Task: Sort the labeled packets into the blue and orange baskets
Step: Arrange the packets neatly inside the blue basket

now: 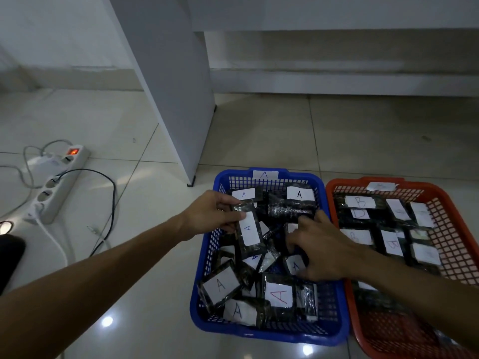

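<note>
A blue basket (334,330) tagged "A" sits on the floor, filled with several dark packets bearing white "A" labels. To its right stands an orange basket (445,203) tagged "B", holding several packets labelled "B". My left hand (210,212) pinches the top end of a black packet labelled "A" (248,233) above the blue basket. My right hand (324,251) reaches down into the blue basket, its fingers curled among the packets near one with an "A" label (294,265); whether it grips one is hidden by the hand.
A white table leg panel (178,99) stands just behind the blue basket. On the floor at the left lie a power strip (59,185) with a lit red switch and several cables (111,203). A dark object (10,257) sits at the far left edge.
</note>
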Available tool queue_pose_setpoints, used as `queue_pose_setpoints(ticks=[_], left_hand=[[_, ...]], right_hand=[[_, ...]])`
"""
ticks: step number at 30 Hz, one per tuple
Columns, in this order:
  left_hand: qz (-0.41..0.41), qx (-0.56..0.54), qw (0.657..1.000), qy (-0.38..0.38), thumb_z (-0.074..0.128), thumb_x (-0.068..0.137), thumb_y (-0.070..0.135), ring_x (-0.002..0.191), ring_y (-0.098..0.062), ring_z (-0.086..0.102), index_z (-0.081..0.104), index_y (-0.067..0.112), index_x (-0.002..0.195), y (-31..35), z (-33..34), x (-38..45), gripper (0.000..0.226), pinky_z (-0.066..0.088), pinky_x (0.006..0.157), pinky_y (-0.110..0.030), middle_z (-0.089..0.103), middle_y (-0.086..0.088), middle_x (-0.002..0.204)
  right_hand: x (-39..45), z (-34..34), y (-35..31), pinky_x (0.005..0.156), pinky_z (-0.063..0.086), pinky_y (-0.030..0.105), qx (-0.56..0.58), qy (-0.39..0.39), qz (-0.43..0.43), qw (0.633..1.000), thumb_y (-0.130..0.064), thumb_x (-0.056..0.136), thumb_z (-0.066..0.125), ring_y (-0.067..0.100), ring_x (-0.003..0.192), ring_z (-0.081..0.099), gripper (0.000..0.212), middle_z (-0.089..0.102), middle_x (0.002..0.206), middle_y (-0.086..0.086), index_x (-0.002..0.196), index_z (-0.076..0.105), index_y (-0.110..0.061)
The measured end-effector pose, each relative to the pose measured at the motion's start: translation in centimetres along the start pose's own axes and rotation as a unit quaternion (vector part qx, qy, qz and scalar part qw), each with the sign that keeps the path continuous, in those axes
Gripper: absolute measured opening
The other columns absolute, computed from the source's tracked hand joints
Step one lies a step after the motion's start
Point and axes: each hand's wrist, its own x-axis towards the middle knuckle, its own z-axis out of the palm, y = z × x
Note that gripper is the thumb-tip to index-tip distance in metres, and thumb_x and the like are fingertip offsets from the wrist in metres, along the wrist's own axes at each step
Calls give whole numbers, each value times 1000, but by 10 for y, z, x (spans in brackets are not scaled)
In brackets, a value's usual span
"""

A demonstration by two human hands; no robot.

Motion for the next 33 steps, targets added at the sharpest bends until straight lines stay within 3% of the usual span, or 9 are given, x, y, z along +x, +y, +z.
queue_pose_setpoints(ticks=[3,9,13,17,20,22,24,29,33], left_hand=[[3,1,1000,0,73,89,16,91,-18,75,73,10,111,2,0,0,23,62,76,-30,77,-2,99],[-3,8,1000,3,74,88,17,90,-19,75,72,11,111,3,-1,3,24,62,76,-31,78,-2,97],[-4,20,1000,5,73,89,17,87,-17,75,72,13,111,3,-3,2,23,61,72,-25,78,0,94],[-11,18,1000,11,74,88,18,88,-17,75,71,11,114,2,-3,0,27,61,70,-25,78,-1,96],[-14,13,1000,6,73,89,16,88,-16,75,70,9,114,2,-3,-4,26,59,68,-23,77,-3,98],[-15,16,1000,4,73,89,17,89,-17,75,70,9,114,3,-3,-5,26,59,69,-23,77,-4,100],[-19,17,1000,4,73,89,17,90,-18,75,69,9,115,3,-3,-5,27,60,70,-24,77,-4,101],[-29,30,999,-18,68,93,13,90,-14,75,68,13,116,1,-1,-5,24,60,72,-22,77,2,96],[-46,39,997,-40,65,94,7,90,-17,75,64,10,123,-1,-1,-4,28,60,73,-23,76,-3,97]], right_hand=[[-6,12,-4,88,24,35,-36,-18,-19,999,-50,73,72,14,97,47,37,59,94,-5,101,64,-27],[-11,13,3,85,22,38,-84,-14,36,996,-53,76,67,16,101,48,36,65,92,-6,97,66,-24],[-7,16,-1,86,26,39,-82,7,60,995,-47,78,69,18,105,47,34,67,98,-5,100,66,-22],[-3,22,-4,79,17,36,-77,36,51,995,-38,78,73,20,111,48,36,64,109,-4,109,67,-21],[-7,15,-5,90,33,31,39,38,-9,998,-43,80,72,11,109,49,40,62,111,-11,116,64,-28],[-13,3,-11,97,45,24,209,-24,-57,976,-38,82,74,0,108,53,43,61,117,-16,123,61,-31],[-21,-7,-21,94,49,19,287,-78,-85,951,-38,84,76,-3,107,55,48,60,120,-18,127,57,-33],[-34,5,-36,103,44,25,219,-73,-83,970,-59,76,76,3,119,48,80,50,138,-16,143,40,-36],[-33,23,-41,102,46,35,120,-27,-106,987,-68,74,69,14,117,52,93,51,138,-7,150,32,-29]])
